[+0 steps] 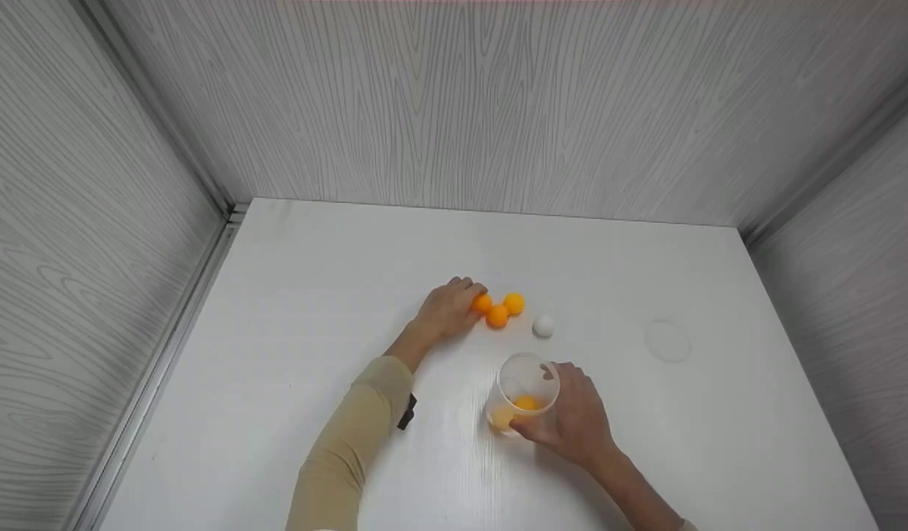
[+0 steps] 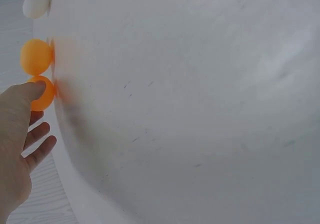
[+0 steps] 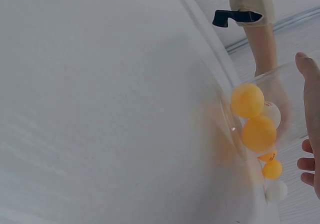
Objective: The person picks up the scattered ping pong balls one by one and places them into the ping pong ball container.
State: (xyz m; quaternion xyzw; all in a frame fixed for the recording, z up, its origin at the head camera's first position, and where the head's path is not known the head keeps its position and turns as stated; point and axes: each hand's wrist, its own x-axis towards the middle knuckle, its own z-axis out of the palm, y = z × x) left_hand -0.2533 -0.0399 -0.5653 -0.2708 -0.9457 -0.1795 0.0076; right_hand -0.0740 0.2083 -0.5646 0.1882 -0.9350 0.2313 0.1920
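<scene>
My left hand (image 1: pixel 450 310) is at the far side of the white table, its thumb and finger pinching an orange ping-pong ball (image 2: pixel 44 96). Two more orange balls (image 1: pixel 497 316) lie close beside it, and a white ball (image 1: pixel 543 326) sits a little to their right. Nearer to me, my right hand (image 1: pixel 575 417) grips a clear cup (image 1: pixel 524 361) from its right side. Inside the cup, at the bottom, are two orange balls (image 3: pixel 259 133) and a white one (image 3: pixel 271 114). The cup stands upright, its open mouth facing up.
A faint, thin ring (image 1: pixel 667 341) shows on the table (image 1: pixel 335 295) to the right. Wood-grained grey panels (image 1: pixel 454 103) rise behind the table and along both sides. A black strap piece (image 1: pixel 407 411) hangs from the left sleeve.
</scene>
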